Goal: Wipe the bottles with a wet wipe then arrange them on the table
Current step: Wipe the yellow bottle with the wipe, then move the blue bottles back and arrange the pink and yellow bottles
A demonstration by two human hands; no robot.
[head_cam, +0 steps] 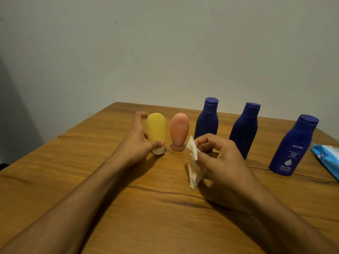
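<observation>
**Yellow bottle in one hand, wet wipe in the other**

A wooden table [128,208] with dark grain lines and a long crack fills the near ground. Its far corner meets a plain pale wall [165,52].

Both bare forearms reach in from the near edge. The right hand [220,158] hovers just in front of the pink bottle [179,131] and to its right. Its fingers are curled, and thumb and fingertips pinch a crumpled white wet wipe [194,165]. The wipe hangs down toward the tabletop, and its top edge comes close to the pink bottle's right side; whether they touch cannot be told.

The pink bottle stands cap-down. Just left of it, apart by a narrow gap, the yellow bottle [156,129] stands on its white cap. The left hand [139,143] wraps this bottle from the left, with the thumb pressed on its lower front near the cap and the fingers curved behind its upper part.

Right of the pink bottle, three dark blue bottles stand upright with caps on top: the first blue bottle [206,121] near it, the second blue bottle [244,129] farther right, and the third blue bottle [293,145], labelled Nivea Body Milk, farthest right and nearer the camera. Beyond that one, a blue wipes pack [328,158] lies at the frame's edge.
</observation>
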